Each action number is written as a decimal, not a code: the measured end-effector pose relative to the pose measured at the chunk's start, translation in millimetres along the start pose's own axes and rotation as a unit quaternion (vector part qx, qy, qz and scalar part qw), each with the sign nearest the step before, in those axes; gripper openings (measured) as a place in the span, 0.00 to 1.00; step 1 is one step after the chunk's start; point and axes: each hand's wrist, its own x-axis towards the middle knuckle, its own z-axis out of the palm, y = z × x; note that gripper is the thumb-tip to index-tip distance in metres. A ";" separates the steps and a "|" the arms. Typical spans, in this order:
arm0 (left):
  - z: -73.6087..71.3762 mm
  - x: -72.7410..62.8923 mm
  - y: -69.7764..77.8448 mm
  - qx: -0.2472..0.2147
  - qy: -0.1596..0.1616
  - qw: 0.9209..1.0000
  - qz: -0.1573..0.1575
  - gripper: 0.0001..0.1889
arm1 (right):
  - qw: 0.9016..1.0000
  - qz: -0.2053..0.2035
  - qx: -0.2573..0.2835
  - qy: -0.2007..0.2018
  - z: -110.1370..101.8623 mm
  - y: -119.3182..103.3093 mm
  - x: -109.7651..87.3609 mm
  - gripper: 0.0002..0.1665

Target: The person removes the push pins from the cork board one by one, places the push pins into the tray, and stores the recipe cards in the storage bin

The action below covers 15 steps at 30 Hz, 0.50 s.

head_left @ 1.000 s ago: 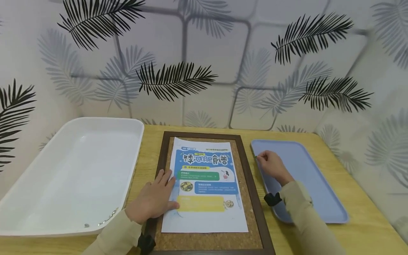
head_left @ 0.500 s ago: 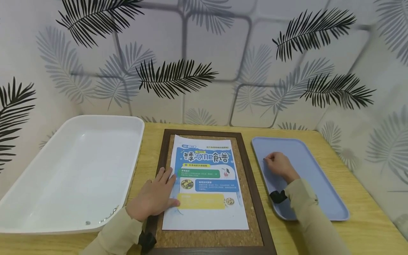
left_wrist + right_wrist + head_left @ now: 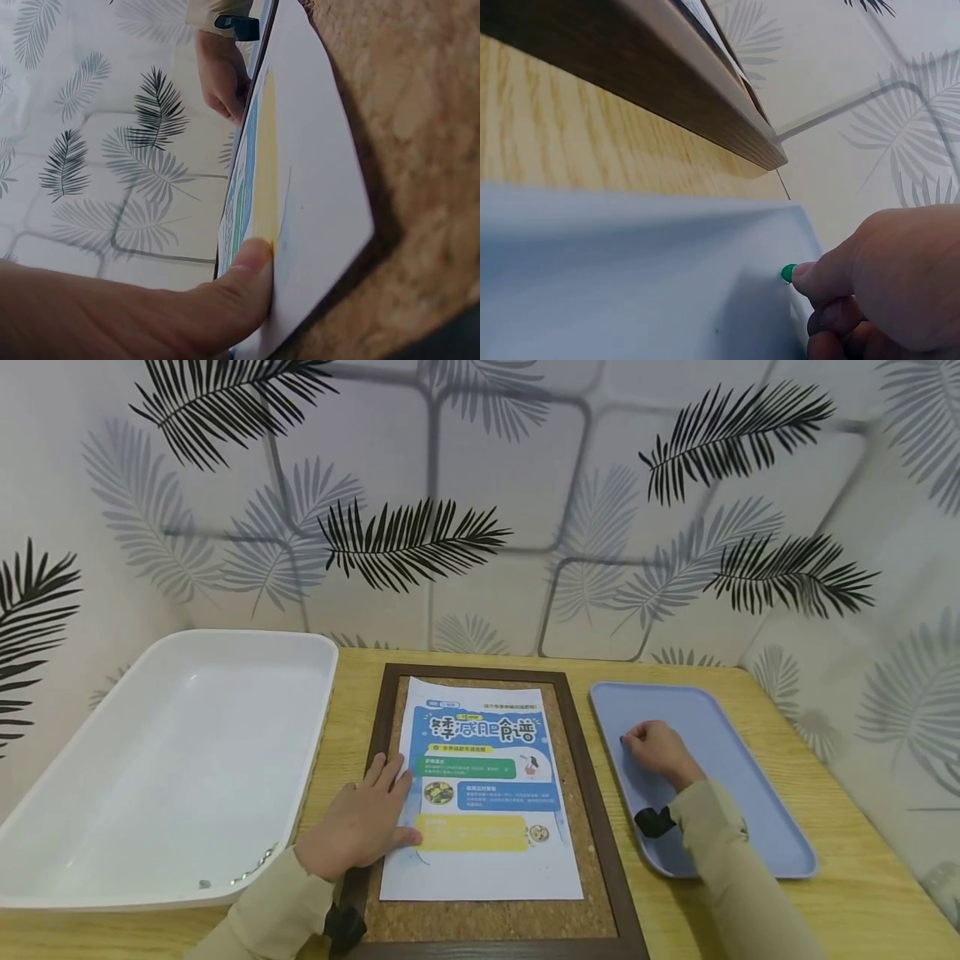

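Observation:
A printed sheet of paper (image 3: 480,877) lies on a cork board (image 3: 487,922) with a dark brown wooden frame. My left hand (image 3: 358,827) rests spread over the board's left side, its fingertips and thumb pressing the sheet's left edge. In the left wrist view the thumb lies on the yellow printed band, and the sheet's near corner lifts off the cork. Over the left part of a blue tray (image 3: 720,777), my right hand (image 3: 660,752) pinches a small green pushpin (image 3: 788,273) between thumb and fingers. Only the pin's rounded green head shows; the other end is hidden.
To the left stands a large white basin (image 3: 195,760) with small shiny metal bits (image 3: 255,868) in its near right corner. Everything sits on a wood-grain table (image 3: 862,893). A leaf-patterned cloth (image 3: 480,460) hangs behind and along the sides.
My right hand, holding the pushpin, has shifted slightly right and farther over the blue tray, then stayed nearly still. My left hand keeps its place on the paper.

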 end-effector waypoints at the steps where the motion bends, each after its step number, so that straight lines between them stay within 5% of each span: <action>1: 0.0 -0.1 -0.2 0.000 0.000 1.000 0.000 0.42 | 1.000 0.002 0.000 -0.003 -0.3 0.0 0.1 0.16; 15: -2.0 -1.3 1.0 0.005 -0.002 1.000 0.002 0.42 | 0.999 0.026 0.020 -0.001 -2.1 -1.6 0.5 0.16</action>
